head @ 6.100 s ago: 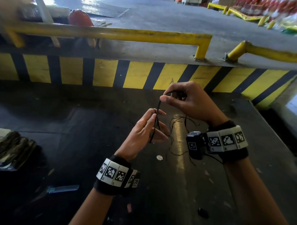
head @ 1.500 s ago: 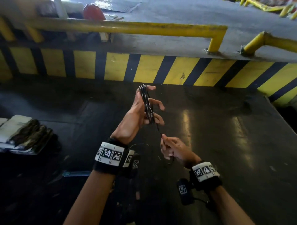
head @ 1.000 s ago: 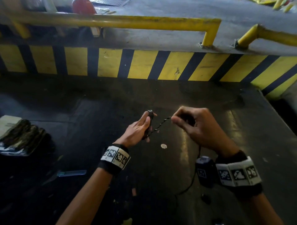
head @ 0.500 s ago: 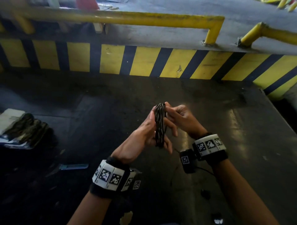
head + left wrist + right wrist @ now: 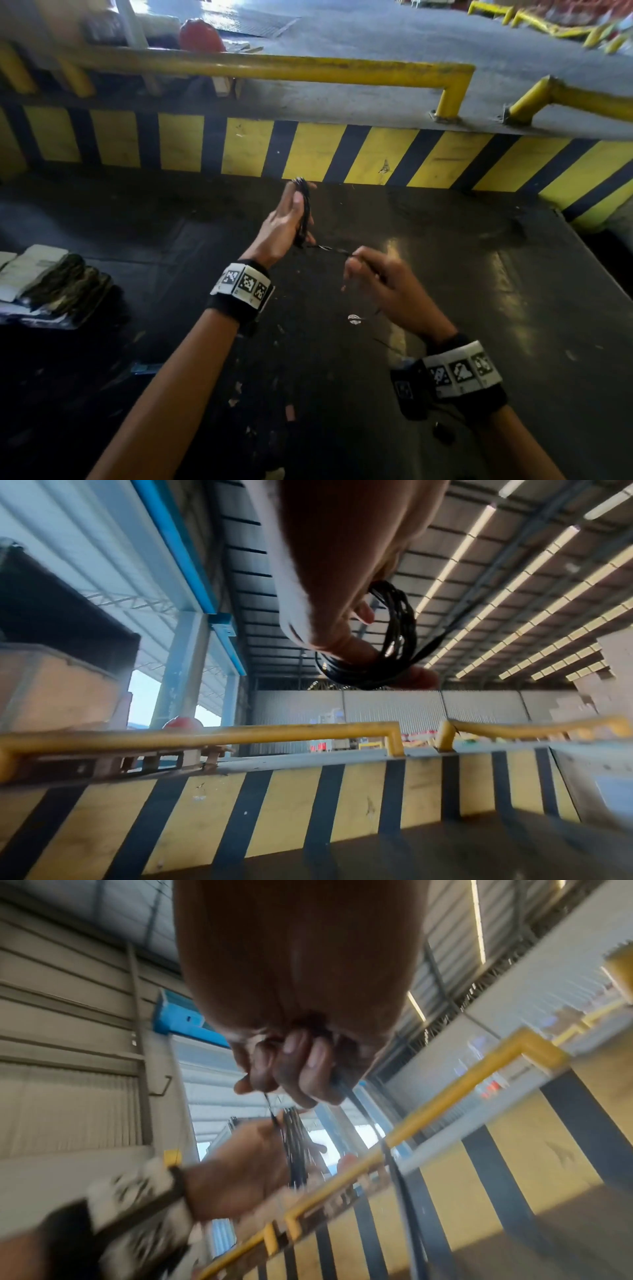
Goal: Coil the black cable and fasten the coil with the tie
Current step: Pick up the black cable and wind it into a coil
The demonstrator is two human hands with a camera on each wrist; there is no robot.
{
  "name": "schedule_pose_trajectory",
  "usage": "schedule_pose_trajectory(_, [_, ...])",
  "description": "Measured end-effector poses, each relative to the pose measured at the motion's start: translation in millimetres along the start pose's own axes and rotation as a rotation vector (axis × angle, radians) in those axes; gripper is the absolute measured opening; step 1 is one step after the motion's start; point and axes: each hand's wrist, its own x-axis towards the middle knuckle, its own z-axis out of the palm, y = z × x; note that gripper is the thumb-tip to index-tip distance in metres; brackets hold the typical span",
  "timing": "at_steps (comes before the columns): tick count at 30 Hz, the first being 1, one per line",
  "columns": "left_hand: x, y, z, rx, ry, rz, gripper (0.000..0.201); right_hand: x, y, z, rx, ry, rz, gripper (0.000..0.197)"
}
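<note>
The black cable is wound in several loops into a coil [image 5: 303, 214] around my left hand [image 5: 287, 222], which is raised upright with its fingers fairly straight. In the left wrist view the coil [image 5: 394, 647] wraps round the fingers. A loose strand [image 5: 329, 249] runs from the coil's lower end to my right hand [image 5: 368, 274], whose curled fingers pinch it and hold it taut, lower and to the right. The right wrist view shows the right hand's fingers [image 5: 294, 1069] curled on the thin strand, with the coil [image 5: 294, 1139] beyond. I cannot make out a tie.
The dark floor [image 5: 445, 274] lies below the hands. A yellow-and-black striped curb [image 5: 308, 154] and a yellow rail [image 5: 274, 68] stand ahead. A bundle of folded material [image 5: 51, 284] lies at the left. A small pale disc [image 5: 354, 318] lies on the floor near the right hand.
The hands have parted: the left hand has risen with the coil, and the right hand has dropped down and right, pulling a strand of cable out taut from the coil.
</note>
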Motion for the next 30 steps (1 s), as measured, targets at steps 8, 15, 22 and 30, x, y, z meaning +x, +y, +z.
schedule_pose_trajectory(8, [-67,13,60,-0.314,-0.471,-0.100,0.041,62,-9,-60,-0.122,0.192,0.005,0.030])
schedule_pose_trajectory(15, [-86,47,54,-0.638,-0.423,0.021,0.052,53,54,-9,0.239,0.100,0.280,0.051])
schedule_pose_trajectory(22, [-40,55,12,-0.476,-0.077,0.140,0.047,-17,42,58,0.484,-0.141,0.332,0.048])
schedule_pose_trajectory(30, [-27,-4,20,0.019,-0.211,-0.066,0.047,-3,-23,-12,-0.019,-0.053,-0.029,0.038])
